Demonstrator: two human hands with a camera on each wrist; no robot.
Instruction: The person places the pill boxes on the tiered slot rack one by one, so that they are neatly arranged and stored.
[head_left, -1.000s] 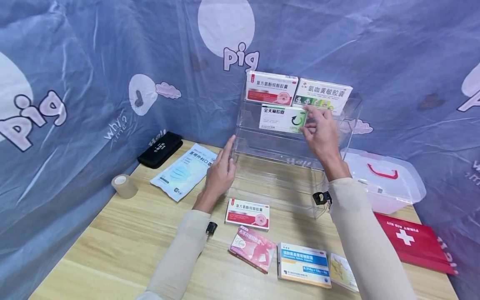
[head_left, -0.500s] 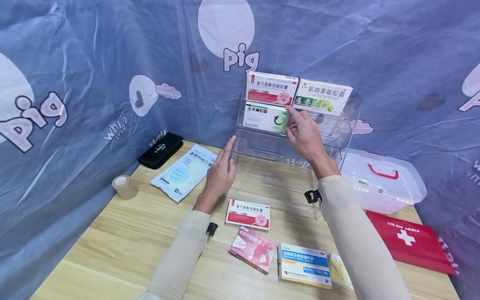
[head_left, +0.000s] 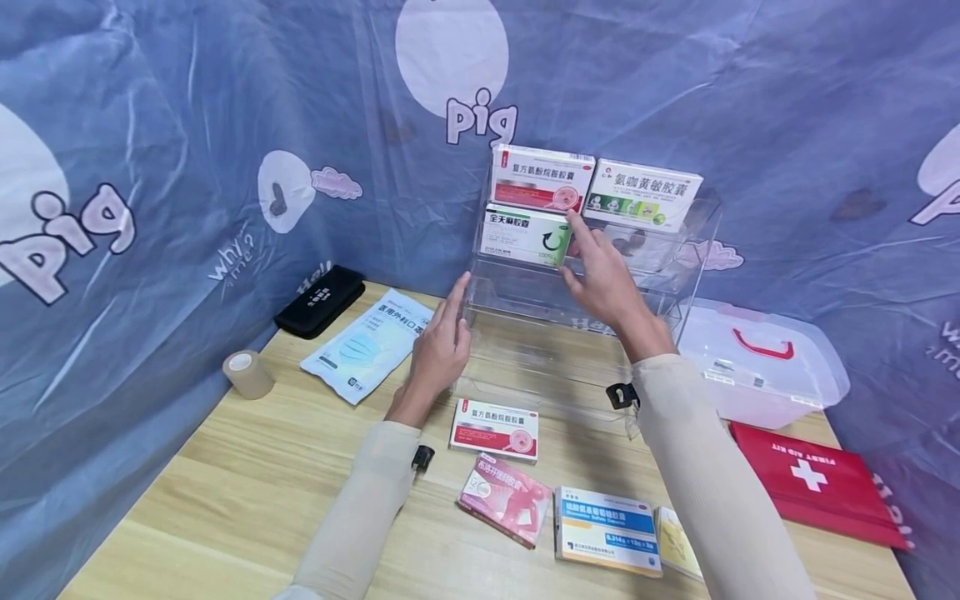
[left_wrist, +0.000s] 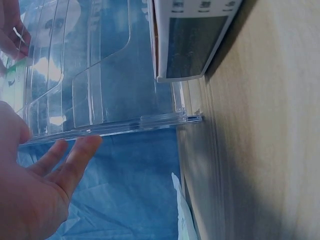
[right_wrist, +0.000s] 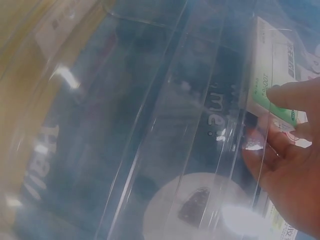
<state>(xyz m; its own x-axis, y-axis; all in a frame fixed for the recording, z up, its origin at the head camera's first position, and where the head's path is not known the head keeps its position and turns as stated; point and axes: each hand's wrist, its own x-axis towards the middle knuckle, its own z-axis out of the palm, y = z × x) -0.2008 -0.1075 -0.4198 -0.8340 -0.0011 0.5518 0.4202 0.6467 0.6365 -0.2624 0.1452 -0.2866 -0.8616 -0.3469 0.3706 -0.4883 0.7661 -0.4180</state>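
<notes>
A clear stepped display rack stands on the table. My left hand rests against its left side with fingers extended; the left wrist view shows those fingertips along the rack's edge. On the second tier, at the left, stands a white and green capsule box. My right hand touches this box's right end, index finger at the upper corner and thumb at the lower. Behind it, the top tier bears a red and white capsule box and a white box with a green band.
Before the rack lie a red-white box, a pink box, a blue-white box and a partly covered yellowish box. Around it are a mask packet, black case, tape roll, plastic box and red pouch.
My right hand has moved left with the white and green box, bringing it to the second tier's left end. Its fingers have since loosened and spread. My left hand has stayed put.
</notes>
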